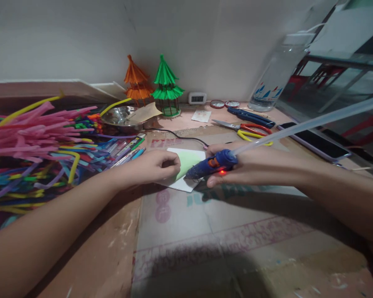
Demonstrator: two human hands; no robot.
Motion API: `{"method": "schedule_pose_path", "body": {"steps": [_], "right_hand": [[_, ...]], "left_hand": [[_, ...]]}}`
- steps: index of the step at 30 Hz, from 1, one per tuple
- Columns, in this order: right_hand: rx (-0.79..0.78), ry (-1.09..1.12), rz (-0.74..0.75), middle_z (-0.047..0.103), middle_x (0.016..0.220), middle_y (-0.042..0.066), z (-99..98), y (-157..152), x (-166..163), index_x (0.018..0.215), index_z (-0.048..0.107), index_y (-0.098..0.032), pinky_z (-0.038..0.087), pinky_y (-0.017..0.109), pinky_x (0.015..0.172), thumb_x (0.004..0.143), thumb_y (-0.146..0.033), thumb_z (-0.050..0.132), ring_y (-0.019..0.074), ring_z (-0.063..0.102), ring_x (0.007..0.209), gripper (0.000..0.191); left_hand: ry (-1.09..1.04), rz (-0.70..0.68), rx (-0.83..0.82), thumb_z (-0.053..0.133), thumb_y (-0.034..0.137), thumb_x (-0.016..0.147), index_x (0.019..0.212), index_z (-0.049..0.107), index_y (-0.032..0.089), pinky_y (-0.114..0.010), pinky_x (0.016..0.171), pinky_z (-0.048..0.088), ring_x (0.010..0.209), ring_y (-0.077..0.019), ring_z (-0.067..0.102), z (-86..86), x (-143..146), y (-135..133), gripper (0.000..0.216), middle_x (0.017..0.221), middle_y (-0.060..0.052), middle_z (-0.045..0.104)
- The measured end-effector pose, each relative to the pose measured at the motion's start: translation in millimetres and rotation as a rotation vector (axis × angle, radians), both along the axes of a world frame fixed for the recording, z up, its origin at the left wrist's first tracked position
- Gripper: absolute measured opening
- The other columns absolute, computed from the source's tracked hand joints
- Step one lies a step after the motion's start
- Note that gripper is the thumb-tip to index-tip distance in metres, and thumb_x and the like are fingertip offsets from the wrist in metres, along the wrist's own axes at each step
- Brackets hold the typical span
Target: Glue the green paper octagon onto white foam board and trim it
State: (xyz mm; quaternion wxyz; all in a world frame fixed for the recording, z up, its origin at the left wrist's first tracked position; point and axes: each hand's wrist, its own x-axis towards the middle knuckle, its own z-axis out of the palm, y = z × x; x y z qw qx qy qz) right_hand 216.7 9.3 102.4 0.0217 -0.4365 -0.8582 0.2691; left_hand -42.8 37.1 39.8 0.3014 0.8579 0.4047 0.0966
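My right hand (236,165) grips a blue glue gun (211,164) with a red light lit; a long clear glue stick (304,124) juts from its back. Its nozzle points left onto a light green paper (188,161) lying on a white sheet (183,184). My left hand (157,166) is closed in a pinch on the green paper's left edge, holding it down. Both rest on a sheet of cardboard (205,219).
A heap of coloured pipe cleaners (34,140) fills the left side. Behind stand a metal bowl (119,118), orange (137,82) and green (166,85) paper pagodas, scissors (247,128), a plastic bottle (275,80) and a phone (317,142). A black cord (180,134) runs to the gun.
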Motion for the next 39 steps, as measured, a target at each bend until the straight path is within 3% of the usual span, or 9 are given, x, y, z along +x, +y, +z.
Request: {"method": "schedule_pose_path", "body": {"steps": [7, 12, 16, 23, 28, 34, 39], "right_hand": [[0.054, -0.030, 0.029, 0.077, 0.097, 0.002, 1.3, 3, 5, 0.109, 0.075, -0.026, 0.043, 0.027, 0.064, 0.084, -0.060, 0.067, 0.0207, 0.067, 0.081, 0.043], [0.093, -0.128, -0.001, 0.075, 0.083, 0.002, 2.5, 8, 10, 0.105, 0.078, -0.029, 0.038, 0.027, 0.057, 0.081, -0.069, 0.064, 0.0200, 0.065, 0.068, 0.049], [0.091, -0.160, 0.002, 0.073, 0.075, 0.000, 7.5, 9, 10, 0.100, 0.078, -0.030, 0.036, 0.027, 0.056, 0.082, -0.067, 0.063, 0.0186, 0.062, 0.064, 0.044], [0.133, -0.191, -0.004, 0.073, 0.077, 0.000, 11.8, 14, 12, 0.104, 0.078, -0.034, 0.038, 0.027, 0.060, 0.082, -0.067, 0.062, 0.0216, 0.065, 0.071, 0.043], [0.177, -0.239, -0.021, 0.076, 0.091, 0.002, 17.5, 15, 18, 0.102, 0.076, -0.031, 0.041, 0.029, 0.063, 0.081, -0.070, 0.061, 0.0239, 0.067, 0.078, 0.046], [0.053, -0.171, 0.013, 0.074, 0.089, 0.004, 20.4, 2, 12, 0.105, 0.073, -0.025, 0.040, 0.028, 0.062, 0.085, -0.071, 0.058, 0.0213, 0.064, 0.075, 0.052], [0.097, -0.123, -0.027, 0.069, 0.087, 0.004, 13.6, -6, 3, 0.101, 0.064, -0.023, 0.036, 0.028, 0.061, 0.084, -0.067, 0.061, 0.0201, 0.059, 0.073, 0.048]], "left_hand": [[-0.002, -0.003, -0.002, 0.050, 0.032, 0.085, 0.079, 0.061, 0.018, -0.025, 0.064, 0.040, 0.072, -0.0151, 0.056, 0.0, 0, 0, 0.019, 0.077, 0.001, 0.062], [-0.007, 0.001, -0.019, 0.051, 0.034, 0.085, 0.079, 0.061, 0.018, -0.025, 0.063, 0.040, 0.070, -0.0148, 0.055, -0.7, -1, 0, 0.020, 0.076, 0.001, 0.061], [-0.010, 0.010, -0.026, 0.051, 0.036, 0.085, 0.078, 0.060, 0.018, -0.025, 0.063, 0.040, 0.070, -0.0149, 0.054, -1.0, -1, 0, 0.021, 0.076, 0.001, 0.061], [-0.005, 0.002, -0.026, 0.052, 0.036, 0.086, 0.079, 0.062, 0.018, -0.024, 0.062, 0.040, 0.070, -0.0149, 0.055, -1.5, -1, 1, 0.022, 0.076, 0.001, 0.061], [0.002, 0.015, -0.036, 0.052, 0.040, 0.087, 0.079, 0.062, 0.018, -0.025, 0.062, 0.040, 0.070, -0.0154, 0.054, -1.0, -1, 0, 0.025, 0.076, 0.000, 0.061], [-0.008, 0.023, -0.040, 0.051, 0.041, 0.086, 0.079, 0.061, 0.018, -0.026, 0.063, 0.041, 0.071, -0.0162, 0.055, -0.6, 0, 0, 0.026, 0.077, 0.000, 0.061], [-0.007, 0.012, -0.030, 0.051, 0.039, 0.086, 0.079, 0.060, 0.018, -0.025, 0.063, 0.040, 0.072, -0.0158, 0.055, 0.1, 1, 0, 0.024, 0.077, 0.000, 0.061]]}}
